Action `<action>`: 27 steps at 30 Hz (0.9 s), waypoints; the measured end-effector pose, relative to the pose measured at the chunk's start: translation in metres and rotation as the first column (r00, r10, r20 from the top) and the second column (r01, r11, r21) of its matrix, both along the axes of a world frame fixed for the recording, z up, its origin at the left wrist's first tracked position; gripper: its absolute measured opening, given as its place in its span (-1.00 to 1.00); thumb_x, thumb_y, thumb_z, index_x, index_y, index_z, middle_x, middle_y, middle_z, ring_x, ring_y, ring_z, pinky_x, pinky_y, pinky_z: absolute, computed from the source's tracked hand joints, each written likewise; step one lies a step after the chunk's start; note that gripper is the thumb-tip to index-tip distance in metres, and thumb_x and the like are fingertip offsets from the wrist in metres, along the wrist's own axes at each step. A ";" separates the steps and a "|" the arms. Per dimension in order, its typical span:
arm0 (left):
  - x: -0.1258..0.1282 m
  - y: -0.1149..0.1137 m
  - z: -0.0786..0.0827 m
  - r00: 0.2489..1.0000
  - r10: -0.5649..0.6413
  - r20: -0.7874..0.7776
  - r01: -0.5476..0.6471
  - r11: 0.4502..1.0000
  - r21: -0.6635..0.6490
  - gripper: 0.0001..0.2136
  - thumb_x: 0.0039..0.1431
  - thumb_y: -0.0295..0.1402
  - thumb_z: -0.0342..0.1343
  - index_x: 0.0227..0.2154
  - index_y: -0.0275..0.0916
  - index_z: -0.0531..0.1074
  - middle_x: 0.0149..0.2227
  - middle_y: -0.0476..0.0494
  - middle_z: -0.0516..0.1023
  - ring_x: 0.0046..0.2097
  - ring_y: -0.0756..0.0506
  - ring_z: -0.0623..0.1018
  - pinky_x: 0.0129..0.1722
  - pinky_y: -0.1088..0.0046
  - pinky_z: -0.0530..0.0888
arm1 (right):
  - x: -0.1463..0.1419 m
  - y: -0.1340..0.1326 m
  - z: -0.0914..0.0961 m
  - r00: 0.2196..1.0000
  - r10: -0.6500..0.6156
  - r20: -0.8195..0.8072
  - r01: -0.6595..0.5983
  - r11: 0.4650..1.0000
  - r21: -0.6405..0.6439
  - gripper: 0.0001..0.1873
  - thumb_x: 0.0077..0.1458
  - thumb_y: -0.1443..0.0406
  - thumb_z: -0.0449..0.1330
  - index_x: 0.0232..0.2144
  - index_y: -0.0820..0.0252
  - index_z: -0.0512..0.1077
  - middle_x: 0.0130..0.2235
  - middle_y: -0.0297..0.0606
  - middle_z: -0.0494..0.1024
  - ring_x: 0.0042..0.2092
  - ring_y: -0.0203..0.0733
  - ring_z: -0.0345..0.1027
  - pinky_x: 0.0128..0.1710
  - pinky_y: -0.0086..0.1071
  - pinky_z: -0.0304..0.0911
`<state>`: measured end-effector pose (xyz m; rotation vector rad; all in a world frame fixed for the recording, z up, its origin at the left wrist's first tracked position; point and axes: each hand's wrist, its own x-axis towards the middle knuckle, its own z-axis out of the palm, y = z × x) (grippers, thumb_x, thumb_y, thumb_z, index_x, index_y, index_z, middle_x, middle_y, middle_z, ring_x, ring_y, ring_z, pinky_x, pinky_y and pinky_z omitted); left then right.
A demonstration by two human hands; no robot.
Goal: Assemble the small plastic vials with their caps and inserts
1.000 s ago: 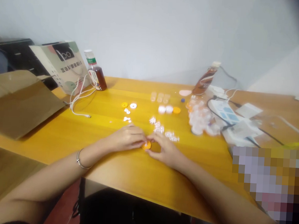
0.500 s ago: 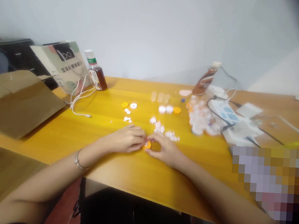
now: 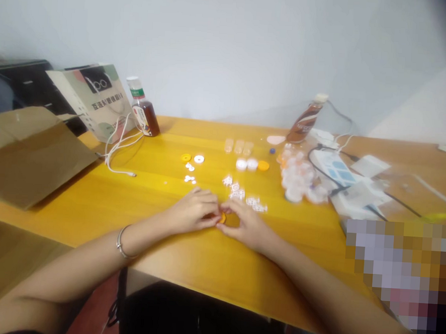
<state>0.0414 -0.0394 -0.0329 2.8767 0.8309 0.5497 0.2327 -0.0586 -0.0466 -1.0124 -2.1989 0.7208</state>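
Near the front of the yellow table, a small orange round disc [image 3: 223, 218] is pinched between my two hands. My left hand [image 3: 197, 211] is closed at its left side, thumb and fingertips partly covering it. From the right, my right hand [image 3: 247, 223] grips its edge, with thumb and fingers curved round a gap. Just beyond the hands lie several small white patterned pieces [image 3: 237, 193]. Further off to the left are small white pieces [image 3: 189, 178], a yellow ring [image 3: 186, 157] and a white ring [image 3: 199, 159].
White caps [image 3: 241, 164] and an orange cap [image 3: 263, 165] stand in a row, with clear cups [image 3: 239, 147] behind. A heap of translucent pieces [image 3: 301, 177], a drink bottle [image 3: 307, 119] and cables lie right. Left are a cardboard box [image 3: 30, 160], paper bag [image 3: 98, 99] and dark-liquid bottle [image 3: 146, 114].
My left hand has shifted slightly right, and its thumb and fingertips now cover more of the orange disc. My right hand stays nearly in place.
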 end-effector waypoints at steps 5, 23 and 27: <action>0.001 -0.003 -0.002 0.999 0.035 0.034 -0.038 0.994 0.107 -0.79 0.19 -0.28 -0.06 -0.44 -0.22 0.41 -0.45 -0.01 0.44 -0.35 0.01 0.35 -0.24 0.35 0.11 | -0.002 0.000 -0.005 0.996 -0.053 -0.077 0.050 0.998 -0.037 -0.82 -0.12 0.34 0.20 -0.36 0.15 0.35 -0.38 -0.30 0.41 -0.34 -0.25 0.30 -0.28 -0.32 0.26; -0.071 0.057 0.013 0.922 0.371 0.108 -0.364 0.928 -0.082 -0.82 0.17 -0.34 -0.04 -0.30 -0.24 0.45 -0.29 -0.13 0.49 -0.25 -0.05 0.47 -0.21 0.43 0.35 | -0.004 0.001 -0.001 0.899 -0.193 -0.393 -0.059 0.836 -0.545 -0.67 -0.16 0.25 0.25 -0.31 0.15 0.25 -0.34 -0.33 0.47 -0.34 -0.32 0.38 -0.24 -0.32 0.31; -0.075 0.064 0.005 0.942 0.333 0.040 -0.323 0.933 -0.157 -0.80 0.13 -0.29 0.02 -0.25 -0.24 0.44 -0.29 -0.12 0.48 -0.28 -0.03 0.49 -0.22 0.45 0.38 | -0.005 0.000 -0.002 0.907 -0.183 -0.379 -0.051 0.846 -0.531 -0.69 -0.14 0.26 0.24 -0.31 0.15 0.25 -0.33 -0.31 0.47 -0.33 -0.31 0.38 -0.22 -0.30 0.31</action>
